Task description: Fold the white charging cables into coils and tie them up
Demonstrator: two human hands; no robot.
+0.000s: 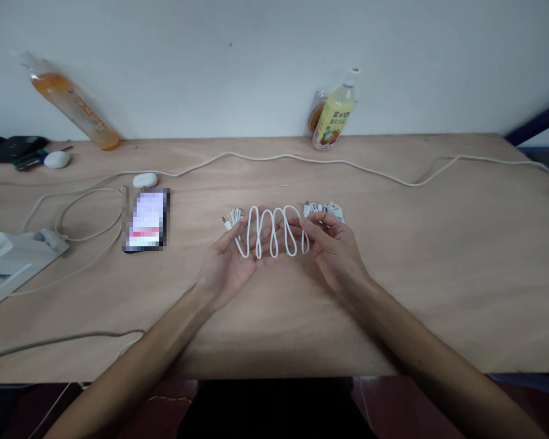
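A white charging cable [275,235] is spread in several loops between my two hands, above the wooden table [274,329]. My left hand [231,262] pinches its left end under the thumb, near a USB plug [227,223]. At the other end, my right hand [336,247] grips the loops between thumb and fingers. Fingers of both hands reach beneath the loops. Just beyond my left hand lies a small white cable bundle [236,214]. More bundled white cables [324,210] show behind my right hand, which partly hides them.
A phone [146,219] and a white earbud case [145,180] lie to the left. A long white cord [283,157] crosses the table. At the wall stand an orange drink bottle [75,110] and a yellow-labelled bottle [335,116]. White packaging [18,262] sits at far left.
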